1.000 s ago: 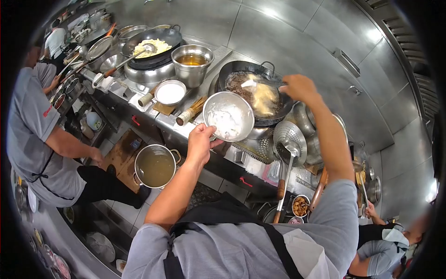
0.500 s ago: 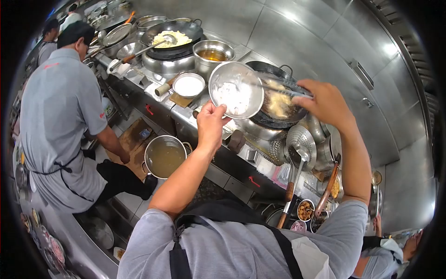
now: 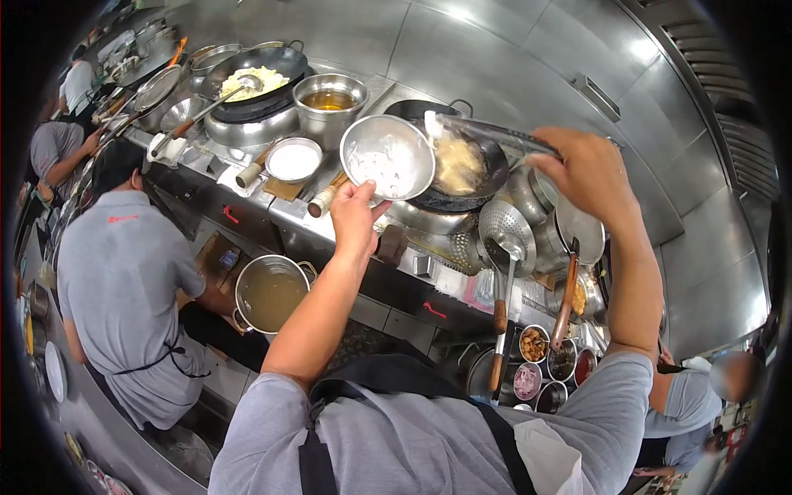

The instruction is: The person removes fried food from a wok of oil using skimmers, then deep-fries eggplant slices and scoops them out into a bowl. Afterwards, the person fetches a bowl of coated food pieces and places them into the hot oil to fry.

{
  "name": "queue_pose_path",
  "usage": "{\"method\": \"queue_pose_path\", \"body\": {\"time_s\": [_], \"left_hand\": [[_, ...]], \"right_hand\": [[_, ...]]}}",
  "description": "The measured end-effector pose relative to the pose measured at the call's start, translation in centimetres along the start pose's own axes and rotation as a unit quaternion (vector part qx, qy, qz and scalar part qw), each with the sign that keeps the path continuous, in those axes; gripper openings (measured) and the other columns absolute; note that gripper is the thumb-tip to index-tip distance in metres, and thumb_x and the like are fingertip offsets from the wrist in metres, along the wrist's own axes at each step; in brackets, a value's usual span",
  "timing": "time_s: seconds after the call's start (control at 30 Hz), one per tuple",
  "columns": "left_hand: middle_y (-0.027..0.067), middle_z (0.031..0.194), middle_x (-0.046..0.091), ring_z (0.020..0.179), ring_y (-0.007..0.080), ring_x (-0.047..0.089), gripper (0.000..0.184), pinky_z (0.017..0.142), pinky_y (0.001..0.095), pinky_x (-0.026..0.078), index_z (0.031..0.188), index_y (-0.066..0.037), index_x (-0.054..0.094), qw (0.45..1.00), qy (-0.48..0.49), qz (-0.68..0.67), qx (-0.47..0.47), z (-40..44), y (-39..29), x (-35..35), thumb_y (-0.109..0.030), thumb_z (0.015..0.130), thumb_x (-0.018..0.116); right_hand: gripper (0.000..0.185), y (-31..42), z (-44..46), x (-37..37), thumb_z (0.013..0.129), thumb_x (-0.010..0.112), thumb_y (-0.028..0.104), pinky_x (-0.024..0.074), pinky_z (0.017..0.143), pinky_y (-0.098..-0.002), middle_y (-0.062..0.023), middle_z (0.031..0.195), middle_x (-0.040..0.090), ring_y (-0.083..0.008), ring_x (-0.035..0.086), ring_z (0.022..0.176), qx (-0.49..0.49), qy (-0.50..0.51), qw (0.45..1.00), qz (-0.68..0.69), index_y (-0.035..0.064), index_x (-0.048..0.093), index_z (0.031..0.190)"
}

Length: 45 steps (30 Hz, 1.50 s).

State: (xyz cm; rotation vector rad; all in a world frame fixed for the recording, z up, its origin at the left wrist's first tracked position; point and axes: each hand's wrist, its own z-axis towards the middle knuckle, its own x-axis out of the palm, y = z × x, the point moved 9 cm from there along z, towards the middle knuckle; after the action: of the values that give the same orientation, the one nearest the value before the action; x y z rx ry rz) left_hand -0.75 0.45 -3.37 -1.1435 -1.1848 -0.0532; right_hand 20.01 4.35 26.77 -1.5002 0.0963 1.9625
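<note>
My left hand (image 3: 356,221) grips the near rim of a metal bowl (image 3: 421,172), tilted toward me. White, floury-looking pieces (image 3: 371,161) lie inside it. My right hand (image 3: 584,172) is closed around dark tongs (image 3: 499,132). At their tips is a white piece (image 3: 433,125), just past the bowl's right rim and over the far left side of a black wok (image 3: 495,169). Pale golden food (image 3: 459,163) sits in the oil in that wok; what kind it is I cannot make out.
Left along the counter stand a pot of amber oil (image 3: 330,101), a bowl of white powder (image 3: 294,159) and a wok with yellow food (image 3: 256,81). A perforated skimmer (image 3: 506,227) lies right. A co-worker (image 3: 132,256) bends by a two-handled pot (image 3: 275,293) at floor level.
The tongs have swung up from over the food, and a white piece now shows at their tips. My view has shifted right. The co-worker's hand has moved to the pot.
</note>
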Motion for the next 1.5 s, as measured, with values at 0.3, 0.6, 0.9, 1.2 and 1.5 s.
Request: {"method": "queue_pose_path", "body": {"time_s": [0.3, 0.6, 0.9, 1.2, 1.5], "left_hand": [[0.0050, 0.085, 0.055, 0.079, 0.0148, 0.061, 0.025, 0.069, 0.0359, 0.061, 0.072, -0.009, 0.044, 0.998, -0.001, 0.030, -0.048, -3.7, 1.7, 0.5, -0.009, 0.092, 0.059], [0.0052, 0.083, 0.056, 0.076, 0.0144, 0.061, 0.025, 0.068, 0.0331, 0.060, 0.071, -0.009, 0.043, 0.998, -0.035, 0.044, 0.037, -2.6, -2.6, -2.2, -0.007, 0.091, 0.059], [0.0173, 0.142, 0.036, 0.113, 0.0187, 0.055, 0.024, 0.079, 0.0312, 0.057, 0.069, 0.000, 0.056, 0.984, 0.021, 0.052, 0.169, -2.2, -5.9, 0.1, -0.009, 0.090, 0.062], [0.0052, 0.089, 0.055, 0.083, 0.0127, 0.059, 0.025, 0.072, 0.0341, 0.060, 0.071, -0.008, 0.045, 0.999, -0.029, 0.007, 0.040, 0.1, -3.2, -1.2, -0.007, 0.092, 0.057], [0.0060, 0.089, 0.059, 0.079, 0.0150, 0.061, 0.020, 0.069, 0.0338, 0.059, 0.075, -0.008, 0.046, 0.999, -0.040, 0.029, -0.019, -2.4, 0.8, -2.3, -0.010, 0.092, 0.058]], "right_hand": [[0.034, -7.0, 3.7, 22.6, 0.086, 0.066, 0.035, 0.0517, 0.083, -0.0454, -0.0186, 0.104, 0.068, -0.0337, 0.065, 0.099, 0.078, 0.219, 0.972, -0.024, 0.0072, 0.068, 0.107], [0.048, -9.2, 6.2, 19.4, 0.088, 0.061, 0.045, 0.0497, 0.085, -0.0452, -0.0204, 0.103, 0.068, -0.0363, 0.065, 0.099, 0.189, 0.027, 0.974, 0.119, 0.0072, 0.063, 0.116], [0.039, 4.8, 3.3, 4.2, 0.083, 0.068, 0.035, 0.0493, 0.074, -0.0432, -0.0155, 0.095, 0.068, -0.0354, 0.064, 0.084, -0.075, 0.055, 0.991, 0.094, 0.0081, 0.065, 0.110], [0.031, 3.0, 2.8, 2.9, 0.084, 0.066, 0.032, 0.0487, 0.071, -0.0455, -0.0138, 0.093, 0.069, -0.0355, 0.064, 0.084, -0.044, 0.015, 0.998, 0.040, 0.0093, 0.068, 0.105], [0.036, -5.8, 8.4, 18.5, 0.084, 0.067, 0.037, 0.0514, 0.081, -0.0457, -0.0145, 0.102, 0.069, -0.0338, 0.065, 0.097, 0.035, 0.148, 0.988, -0.003, 0.0112, 0.069, 0.108]]}}
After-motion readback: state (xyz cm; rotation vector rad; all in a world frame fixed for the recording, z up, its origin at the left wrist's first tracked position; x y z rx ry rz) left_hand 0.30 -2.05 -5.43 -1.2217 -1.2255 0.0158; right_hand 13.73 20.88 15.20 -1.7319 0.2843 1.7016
